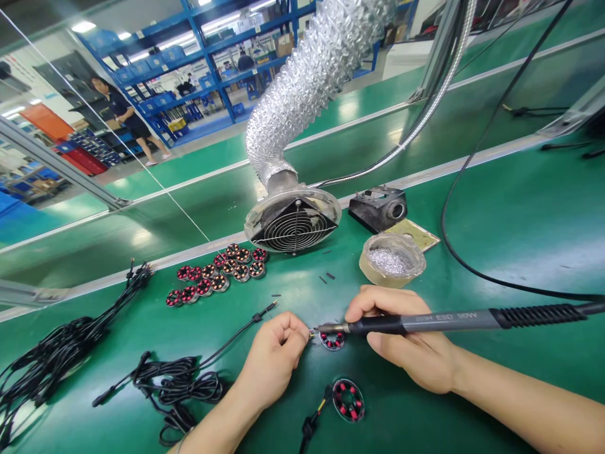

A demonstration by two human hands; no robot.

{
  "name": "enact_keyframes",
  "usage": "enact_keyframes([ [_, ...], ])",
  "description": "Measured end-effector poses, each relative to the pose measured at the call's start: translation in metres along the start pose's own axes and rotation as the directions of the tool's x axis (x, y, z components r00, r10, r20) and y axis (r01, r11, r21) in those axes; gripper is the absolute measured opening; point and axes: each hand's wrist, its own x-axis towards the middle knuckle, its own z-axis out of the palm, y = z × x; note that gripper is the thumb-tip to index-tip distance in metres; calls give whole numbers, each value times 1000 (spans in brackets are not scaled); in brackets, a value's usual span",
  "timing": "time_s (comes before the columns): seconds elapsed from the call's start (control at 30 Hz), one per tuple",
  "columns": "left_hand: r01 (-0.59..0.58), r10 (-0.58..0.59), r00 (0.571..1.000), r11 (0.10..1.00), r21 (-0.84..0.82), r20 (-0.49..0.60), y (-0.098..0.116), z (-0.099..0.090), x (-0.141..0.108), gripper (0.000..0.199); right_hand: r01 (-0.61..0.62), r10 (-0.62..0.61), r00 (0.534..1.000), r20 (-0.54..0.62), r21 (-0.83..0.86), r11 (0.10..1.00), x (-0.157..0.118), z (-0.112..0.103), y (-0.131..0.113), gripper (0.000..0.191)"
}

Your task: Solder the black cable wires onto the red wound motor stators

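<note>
My right hand (411, 340) is closed around the grip of a soldering iron (444, 321), whose tip points left. Just under that tip lies a small ring-shaped motor stator (332, 340) with red and black windings, partly covered by the iron. My left hand (274, 353) pinches thin wire ends beside the stator, right at the iron's tip; most of what the fingers hold is hidden. Nearer to me, a second stator (348, 400) rests on the green bench, with a black cable (309, 425) and coloured leads at its left.
Several stators (220, 282) stand grouped at the back left. Black cables lie in a coil (179, 384) and a long bundle (70, 340). Beyond my hands are a fume extractor hood (293, 221), a tub of metal shavings (392, 261) and an iron holder (378, 208). A person (123, 113) stands far off.
</note>
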Motion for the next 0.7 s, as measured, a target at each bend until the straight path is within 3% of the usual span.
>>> enact_keyframes([
  [0.27, -3, 3, 1000, 1000, 6, 1, 0, 0, 0, 27, 88, -88, 996, 6, -23, 996, -1, 4, -5, 18],
  [0.57, 7, -7, 1000, 1000, 10, 7, -2, -1, 1, 29, 76, -73, 995, 64, -35, 997, 1, -5, -15, 18],
  [0.7, 15, -15, 1000, 1000, -2, 2, -1, 0, 0, 34, 112, -113, 994, -10, -38, 993, 0, -1, -14, 15],
])
